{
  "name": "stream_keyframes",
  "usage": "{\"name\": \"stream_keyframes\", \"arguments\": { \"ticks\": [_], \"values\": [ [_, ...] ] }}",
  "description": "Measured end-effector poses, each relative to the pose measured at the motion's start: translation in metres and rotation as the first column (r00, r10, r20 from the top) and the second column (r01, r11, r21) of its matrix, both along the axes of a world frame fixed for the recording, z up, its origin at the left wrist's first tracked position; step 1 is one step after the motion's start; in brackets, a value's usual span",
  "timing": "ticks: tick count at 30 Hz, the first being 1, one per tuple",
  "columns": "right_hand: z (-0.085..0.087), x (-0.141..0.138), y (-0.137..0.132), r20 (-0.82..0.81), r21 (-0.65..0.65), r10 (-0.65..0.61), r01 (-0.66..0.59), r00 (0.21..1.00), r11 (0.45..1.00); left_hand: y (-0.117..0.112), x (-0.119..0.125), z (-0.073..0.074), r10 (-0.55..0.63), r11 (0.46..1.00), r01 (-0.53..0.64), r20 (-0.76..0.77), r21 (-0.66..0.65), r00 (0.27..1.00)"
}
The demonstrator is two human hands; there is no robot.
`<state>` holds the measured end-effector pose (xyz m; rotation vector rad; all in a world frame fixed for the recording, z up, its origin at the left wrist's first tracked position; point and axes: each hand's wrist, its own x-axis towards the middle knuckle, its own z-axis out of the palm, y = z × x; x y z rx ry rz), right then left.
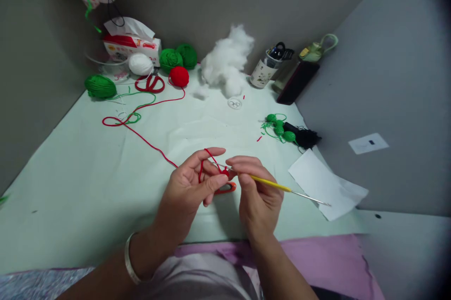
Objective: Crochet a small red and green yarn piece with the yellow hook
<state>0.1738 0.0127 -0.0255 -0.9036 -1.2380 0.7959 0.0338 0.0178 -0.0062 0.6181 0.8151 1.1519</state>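
My left hand [192, 185] pinches a small piece of red crochet work [224, 173] between thumb and fingers, with red yarn [155, 148] looped over the raised index finger. In my right hand [260, 196] is a yellow-handled crochet hook [271, 182], held like a pen, its tip at the red piece. The yarn runs back across the table to a red yarn ball [179, 76]. Just under the hands lies an orange-handled tool [226, 188], partly hidden by my left fingers.
At the back stand a tissue pack [134, 49], green yarn balls [171, 59], red-handled scissors [150, 84], white stuffing [227, 63], a pen cup [264, 71] and a bottle [299, 74]. Rightward lie small green crocheted pieces [279, 127] and white paper [326, 187]. Grey partitions [380, 79] enclose the table.
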Motion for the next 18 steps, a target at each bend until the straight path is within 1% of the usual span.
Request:
{"name": "stream_keyframes", "arguments": {
  "ticks": [2, 4, 6, 10, 14, 18],
  "values": [
    [-0.0019, -0.0005, 0.0009, -0.062, -0.056, 0.01, -0.014, 0.998, 0.998, 0.0009, 0.0004, -0.0001, 0.013, 1.0, -0.013, -0.006, -0.003, 1.0],
    [-0.0033, -0.0005, 0.0013, -0.146, -0.133, 0.052, -0.072, 0.988, 0.989, 0.002, 0.0, -0.0009, 0.018, 1.0, -0.018, -0.006, -0.017, 1.0],
    [-0.0036, 0.0001, 0.0017, -0.21, -0.183, 0.083, -0.122, 0.974, 0.976, 0.0029, -0.001, -0.0022, 0.014, 0.999, -0.015, -0.011, -0.033, 1.0],
    [-0.0017, 0.0012, 0.0024, -0.254, -0.189, 0.074, -0.125, 0.964, 0.974, 0.0036, -0.0043, -0.0034, -0.003, 1.0, 0.002, -0.045, -0.027, 0.999],
    [-0.0002, 0.0008, 0.0027, -0.24, -0.185, 0.062, -0.108, 0.969, 0.977, 0.0029, -0.0073, -0.0009, -0.016, 1.0, 0.015, -0.076, -0.01, 0.997],
    [-0.0003, -0.0001, 0.0026, -0.223, -0.187, 0.057, -0.1, 0.973, 0.977, 0.0031, -0.0088, 0.0009, -0.001, 1.0, 0.002, -0.086, 0.006, 0.996]
  ]
}}
